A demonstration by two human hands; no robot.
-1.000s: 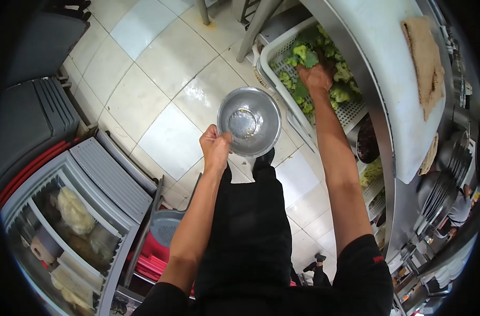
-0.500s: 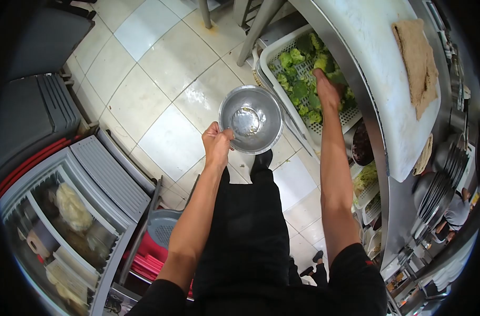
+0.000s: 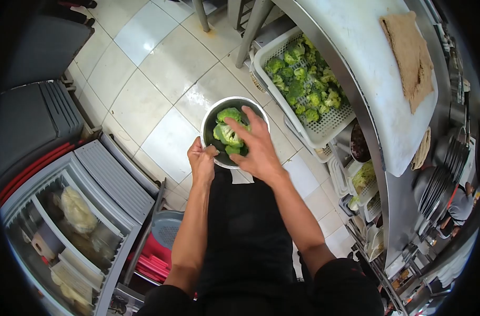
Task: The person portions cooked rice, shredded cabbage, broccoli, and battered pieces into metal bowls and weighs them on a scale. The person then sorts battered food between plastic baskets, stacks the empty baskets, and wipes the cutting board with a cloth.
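A round metal bowl (image 3: 235, 99) is held over the floor in front of my body. My left hand (image 3: 201, 163) is closed on its near left rim, thumb at the edge. Several green broccoli florets (image 3: 228, 136) are inside the bowl. Over the bowl's right side is my right hand (image 3: 261, 150), its fingers spread around the florets and hiding part of them. To the right, a white perforated basket (image 3: 328, 131) holds more broccoli pieces (image 3: 303, 79).
A steel-edged counter with a white board (image 3: 377, 68) and brown cloth (image 3: 410, 58) overhangs the basket. Below it are a container of dark food (image 3: 360, 145) and more baskets. At left stands a glass-topped chest (image 3: 66, 231). Another person (image 3: 459, 208) is far right.
My right hand has come from the basket to the bowl, where broccoli florets now lie. The bowl was bare before and has shifted slightly left and toward my body.
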